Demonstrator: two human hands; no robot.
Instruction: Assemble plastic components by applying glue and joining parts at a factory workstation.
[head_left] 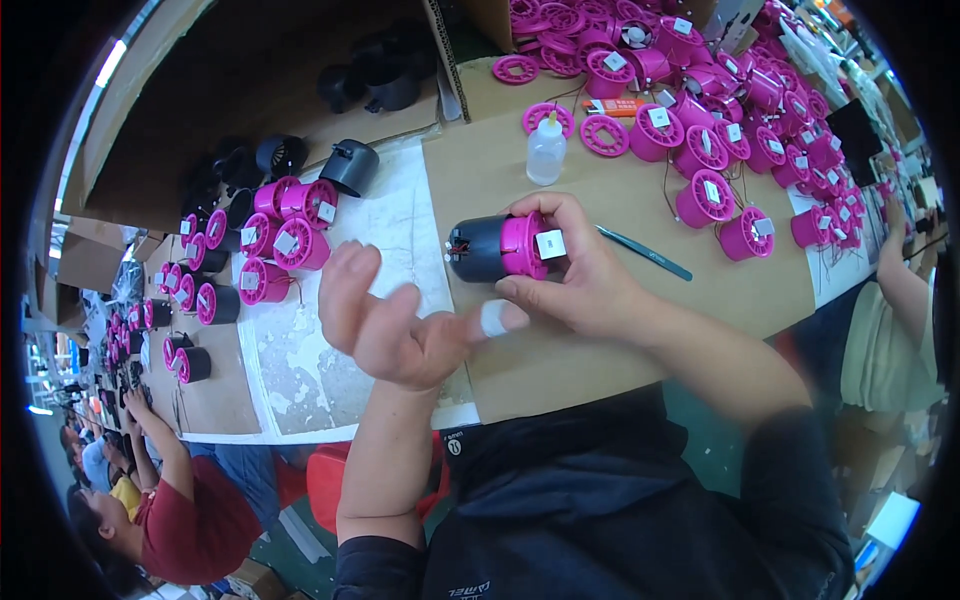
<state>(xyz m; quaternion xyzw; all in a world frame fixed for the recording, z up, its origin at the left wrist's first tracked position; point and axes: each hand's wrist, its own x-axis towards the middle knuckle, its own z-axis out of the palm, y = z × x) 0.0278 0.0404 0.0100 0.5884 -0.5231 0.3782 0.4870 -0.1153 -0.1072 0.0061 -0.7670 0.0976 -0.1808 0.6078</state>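
My right hand (598,282) is wrapped round a cylindrical motor housing, gripping its magenta part (517,247). A black cup-shaped shell (478,252) covers the housing's left end, and small wires or a connector show at that end. A white square label (550,244) sits on the magenta end by my fingers. My left hand (405,325) is raised just left of the housing, palm up and fingers apart, slightly blurred, with nothing in it. White tape wraps its thumb. To the right of my right hand lie dark green tweezers (648,253).
A clear squeeze bottle (546,152) stands beyond the housing. Magenta housings (655,133) pile up at the far right. More, some in black shells (217,303), stand at left. Black shells (350,167) lie near an open cardboard box (255,80). Co-workers sit at both sides.
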